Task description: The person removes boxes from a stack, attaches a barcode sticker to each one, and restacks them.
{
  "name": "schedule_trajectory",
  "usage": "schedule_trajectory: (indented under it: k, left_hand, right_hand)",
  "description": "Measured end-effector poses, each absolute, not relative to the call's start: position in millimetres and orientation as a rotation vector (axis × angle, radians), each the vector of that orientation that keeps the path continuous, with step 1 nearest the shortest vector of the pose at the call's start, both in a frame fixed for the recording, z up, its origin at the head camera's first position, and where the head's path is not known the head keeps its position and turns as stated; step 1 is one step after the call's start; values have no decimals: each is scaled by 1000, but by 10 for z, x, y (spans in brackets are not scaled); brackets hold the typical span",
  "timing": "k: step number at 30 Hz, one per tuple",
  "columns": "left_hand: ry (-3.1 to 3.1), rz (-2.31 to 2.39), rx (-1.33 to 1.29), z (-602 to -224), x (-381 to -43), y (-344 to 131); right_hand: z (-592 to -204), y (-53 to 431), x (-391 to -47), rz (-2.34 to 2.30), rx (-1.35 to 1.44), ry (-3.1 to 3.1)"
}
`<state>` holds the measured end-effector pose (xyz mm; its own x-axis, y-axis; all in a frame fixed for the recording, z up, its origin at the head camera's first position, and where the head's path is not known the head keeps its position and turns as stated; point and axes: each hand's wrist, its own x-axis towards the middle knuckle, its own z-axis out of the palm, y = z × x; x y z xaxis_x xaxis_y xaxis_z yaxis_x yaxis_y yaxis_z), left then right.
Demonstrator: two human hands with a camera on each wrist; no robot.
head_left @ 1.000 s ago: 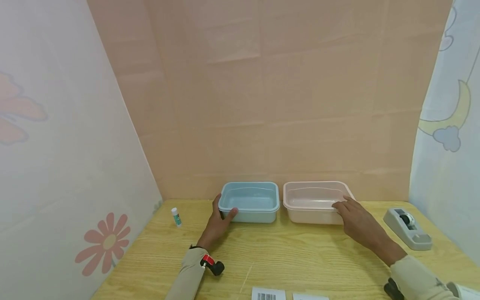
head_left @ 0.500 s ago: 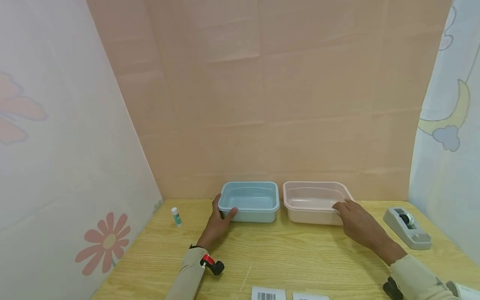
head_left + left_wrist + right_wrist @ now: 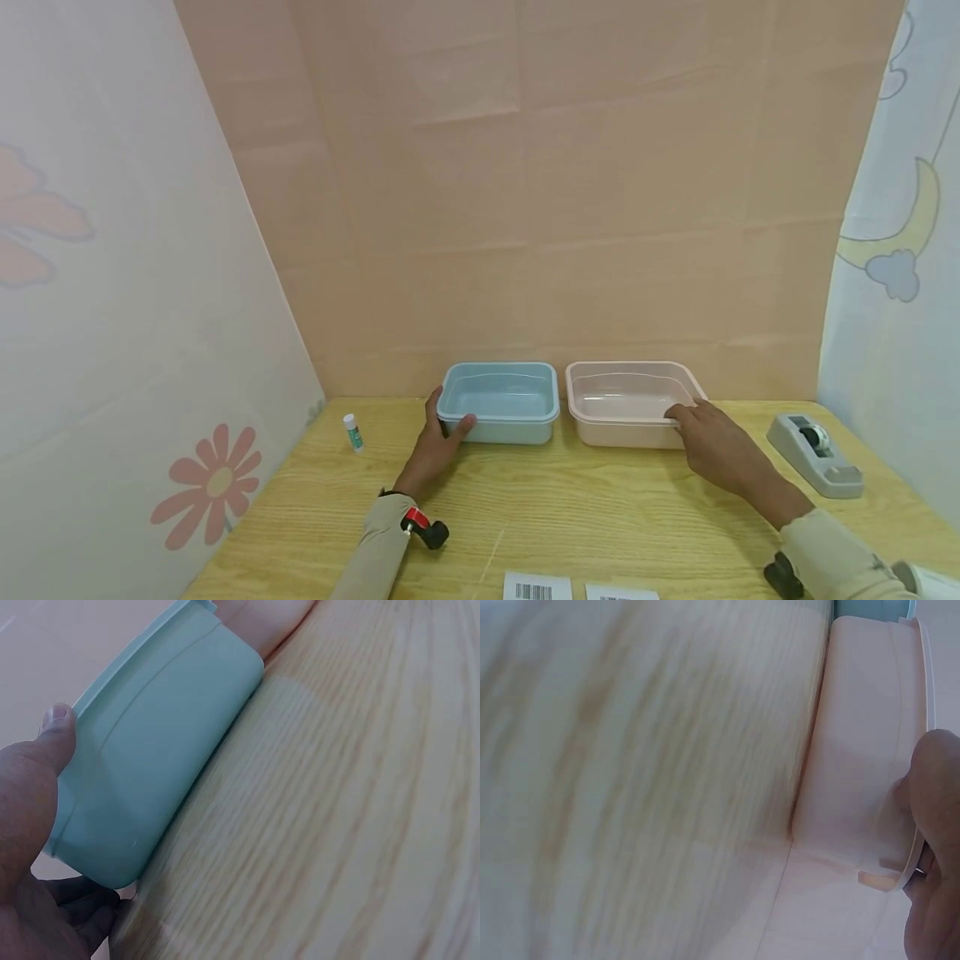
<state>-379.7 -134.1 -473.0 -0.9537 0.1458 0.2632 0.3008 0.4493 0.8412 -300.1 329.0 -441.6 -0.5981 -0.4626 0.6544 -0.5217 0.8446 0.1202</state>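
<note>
Two rectangular plastic tubs stand side by side at the back of the table in the head view. My left hand (image 3: 433, 448) grips the left end of the light blue tub (image 3: 501, 432); its thumb lies on the front wall near the rim, with the fingers round the end. In the left wrist view this tub (image 3: 161, 742) sits on the tabletop. At the front right corner of the pale pink tub (image 3: 622, 434), my right hand (image 3: 720, 450) holds the rim. The right wrist view shows the thumb outside the pink wall (image 3: 862, 742); the fingertips are mostly hidden.
A glue stick (image 3: 353, 433) stands at the left of the wooden table (image 3: 585, 517). On the right is a grey tape dispenser (image 3: 816, 458). Two white cards, a barcode card (image 3: 537, 587) and another card (image 3: 621, 592), lie at the front. A white cylinder (image 3: 926, 581) is partly visible at lower right.
</note>
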Motion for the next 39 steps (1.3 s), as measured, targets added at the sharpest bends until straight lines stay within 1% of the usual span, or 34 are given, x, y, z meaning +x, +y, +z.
schedule_trajectory:
  k: [20,26,31,39]
  left_hand:
    - [-2565,-1488,-391,-4735,-3843,-1352]
    - [-2560,-1494,-402,-4747,-3849,-1355]
    - [-2562,-1485,-406,-4749,-3845,-1353]
    - [-2568,-1480,-399,-4750,-3835,-1348]
  right_hand:
    - [-4313,3186,-3018,196,785,-2328]
    - [-4129,2921,-2997,214,827,-2238]
    - [-4002,2614,-2897,243,898,-2224]
    - [-3989,2182,-2692,231,1033,-2290]
